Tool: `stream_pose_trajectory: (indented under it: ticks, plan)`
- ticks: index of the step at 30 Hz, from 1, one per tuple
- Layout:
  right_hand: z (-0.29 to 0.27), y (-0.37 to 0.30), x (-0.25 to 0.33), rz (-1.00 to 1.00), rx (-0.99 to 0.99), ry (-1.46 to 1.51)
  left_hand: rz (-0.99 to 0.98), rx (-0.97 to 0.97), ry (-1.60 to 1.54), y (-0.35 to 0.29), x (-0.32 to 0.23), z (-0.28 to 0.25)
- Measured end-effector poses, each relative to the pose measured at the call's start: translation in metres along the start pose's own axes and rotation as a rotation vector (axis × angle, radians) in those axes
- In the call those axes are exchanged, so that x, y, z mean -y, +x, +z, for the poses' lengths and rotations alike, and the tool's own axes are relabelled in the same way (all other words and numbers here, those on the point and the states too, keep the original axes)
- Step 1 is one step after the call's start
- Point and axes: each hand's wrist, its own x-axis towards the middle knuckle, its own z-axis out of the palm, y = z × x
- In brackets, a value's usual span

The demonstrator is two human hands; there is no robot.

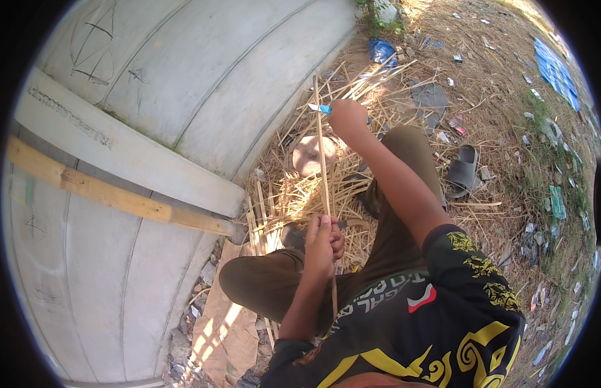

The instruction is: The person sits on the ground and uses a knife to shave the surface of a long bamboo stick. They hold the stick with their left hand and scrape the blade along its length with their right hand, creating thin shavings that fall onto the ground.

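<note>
My left hand (325, 240) is closed round a long, thin bamboo strip (323, 171), which runs from my lap up and away past my knees. Near the strip's far end, my right hand (347, 121) grips a small blue-handled cutter knife (325, 109). Its short pale blade lies across the strip, apparently touching it. Below the strip sits a round, pale block (312, 156), perhaps stone or wood. Cut strips and shavings (355, 171) are heaped around it.
A grey panel wall (203, 84) rises on the left, with a bamboo pole (113, 194) along it. Flattened cardboard (223, 323) lies beside my left knee. A grey sandal (462, 171) rests at my right, among scattered litter and a blue sheet (556, 72).
</note>
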Motion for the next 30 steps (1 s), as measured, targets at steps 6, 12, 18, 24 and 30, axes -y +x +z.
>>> stream_pose_trajectory:
  ticks: [6,12,18,24,30]
  plan:
    - [-0.017,0.006,-0.006,0.051,-0.061,0.018,0.021,0.020,0.039,-0.004,0.001,0.002]
    - [-0.022,0.014,-0.020,0.142,-0.166,0.057,-0.023,0.049,0.040,-0.017,0.003,0.010]
    - [-0.036,0.020,-0.021,0.248,-0.183,0.098,-0.048,0.093,0.079,-0.025,-0.003,0.008]
    - [-0.049,0.053,-0.033,0.362,-0.164,0.118,-0.107,0.144,0.147,-0.023,-0.017,0.000]
    - [-0.037,0.088,-0.088,0.261,-0.178,0.021,-0.151,0.082,0.050,0.005,0.003,-0.023]
